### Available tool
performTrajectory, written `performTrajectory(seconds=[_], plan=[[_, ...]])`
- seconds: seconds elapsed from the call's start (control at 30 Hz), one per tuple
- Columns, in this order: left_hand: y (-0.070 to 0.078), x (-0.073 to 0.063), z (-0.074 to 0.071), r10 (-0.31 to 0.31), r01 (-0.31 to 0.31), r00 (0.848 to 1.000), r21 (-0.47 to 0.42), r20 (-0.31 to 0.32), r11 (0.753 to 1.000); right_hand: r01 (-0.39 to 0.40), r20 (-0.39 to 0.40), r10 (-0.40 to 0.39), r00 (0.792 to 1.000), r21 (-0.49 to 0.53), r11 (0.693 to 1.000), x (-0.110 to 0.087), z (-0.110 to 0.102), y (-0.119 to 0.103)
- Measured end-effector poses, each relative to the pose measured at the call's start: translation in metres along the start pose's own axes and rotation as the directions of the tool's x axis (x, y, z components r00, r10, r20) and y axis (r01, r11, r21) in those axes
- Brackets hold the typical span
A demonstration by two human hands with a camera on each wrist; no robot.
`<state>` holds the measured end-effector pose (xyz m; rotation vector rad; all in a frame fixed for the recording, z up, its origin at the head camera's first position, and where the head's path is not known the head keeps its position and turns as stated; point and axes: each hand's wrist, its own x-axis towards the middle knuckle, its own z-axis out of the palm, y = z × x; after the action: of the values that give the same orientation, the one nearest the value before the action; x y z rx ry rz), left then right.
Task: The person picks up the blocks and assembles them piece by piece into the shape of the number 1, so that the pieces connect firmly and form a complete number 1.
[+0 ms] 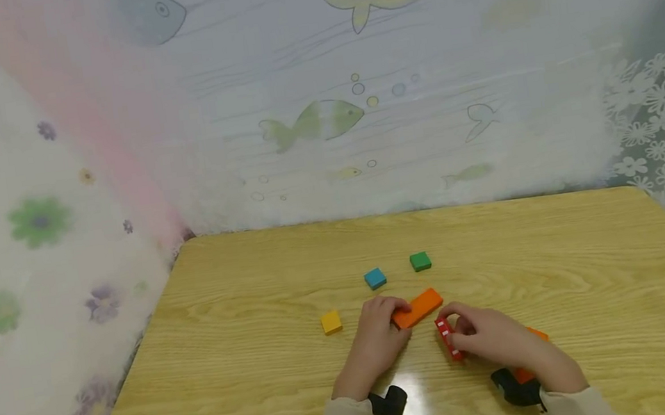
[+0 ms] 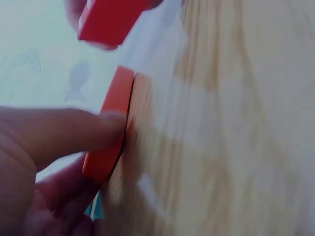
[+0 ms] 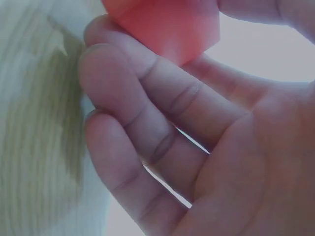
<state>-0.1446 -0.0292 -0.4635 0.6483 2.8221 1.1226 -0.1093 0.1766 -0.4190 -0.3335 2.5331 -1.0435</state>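
Note:
A long orange block [image 1: 419, 308] lies flat on the wooden table. My left hand [image 1: 378, 338] pinches its left end, the thumb along the near long side in the left wrist view and the other fingers beyond it. To the right, my right hand [image 1: 489, 334] holds a red block [image 1: 448, 339] with white marks along one face, between thumb and fingertips. The red block [image 2: 110, 19] also shows at the top of the left wrist view, apart from the orange one. In the right wrist view, part of the red block [image 3: 167, 29] sits at the fingertips, the remaining fingers loosely bent.
Beyond the left hand lie a small yellow block [image 1: 331, 322], a blue block [image 1: 375, 278] and a green block [image 1: 420, 261]. More orange [image 1: 523, 375] shows beneath the right forearm, partly hidden. A fish-patterned curtain [image 1: 330, 187] hangs at the table's far edge.

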Motion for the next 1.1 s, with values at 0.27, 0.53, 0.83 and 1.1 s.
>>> performTrajectory(seconds=[0.27, 0.53, 0.83, 1.1], plan=[[-0.007, -0.019, -0.017, 0.107, -0.105, 0.972, -0.021, 0.210, 0.994, -0.009, -0.042, 0.011, 0.999, 0.040, 0.999, -0.002, -0.010, -0.001], [-0.012, -0.032, -0.024, 0.216, -0.220, 0.933, -0.019, 0.289, 0.975, -0.030, -0.089, 0.035, 0.995, 0.062, 0.998, -0.005, -0.014, -0.001], [-0.011, -0.037, -0.028, 0.163, -0.146, 0.945, -0.083, 0.284, 0.986, -0.013, -0.125, 0.020, 0.992, 0.052, 0.999, 0.000, -0.009, 0.001], [-0.008, -0.035, -0.029, 0.063, -0.045, 0.962, -0.073, 0.266, 0.996, -0.003, -0.157, 0.010, 0.988, 0.043, 0.999, 0.011, 0.004, 0.004]])
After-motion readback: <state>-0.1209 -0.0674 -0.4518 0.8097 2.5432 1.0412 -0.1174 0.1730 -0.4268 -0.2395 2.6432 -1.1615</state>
